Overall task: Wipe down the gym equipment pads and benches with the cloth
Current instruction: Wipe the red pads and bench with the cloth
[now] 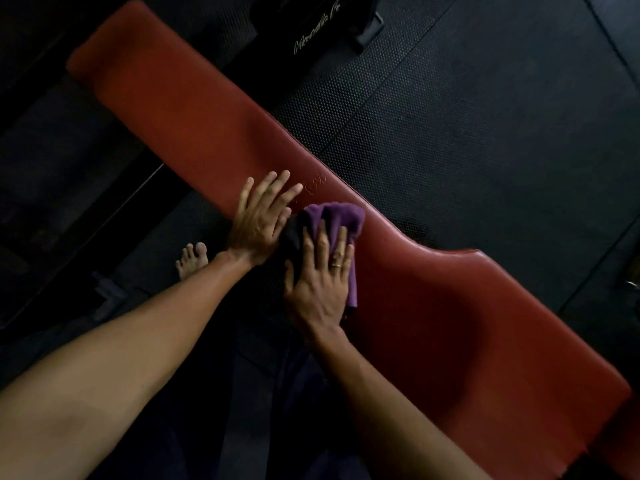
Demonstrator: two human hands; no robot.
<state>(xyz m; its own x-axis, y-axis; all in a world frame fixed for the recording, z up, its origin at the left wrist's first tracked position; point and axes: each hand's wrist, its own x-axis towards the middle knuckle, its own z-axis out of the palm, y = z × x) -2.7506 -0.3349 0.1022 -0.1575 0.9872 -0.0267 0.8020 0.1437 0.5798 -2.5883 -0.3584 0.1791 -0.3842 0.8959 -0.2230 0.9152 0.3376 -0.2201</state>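
Note:
A long red padded bench (194, 123) runs diagonally from the upper left to the lower right, widening at its near end. A purple cloth (337, 216) lies bunched on the pad near its middle. My right hand (320, 282) presses flat on the cloth with straight fingers and wears a ring. My left hand (263, 216) rests flat on the pad just left of the cloth, fingers spread and holding nothing.
Dark textured rubber floor mats (467, 116) surround the bench. A black base part with white lettering (317, 32) stands behind the bench at the top. My bare foot (192, 259) is on the floor left of my hands. Dark metal frame parts (104, 292) lie at the left.

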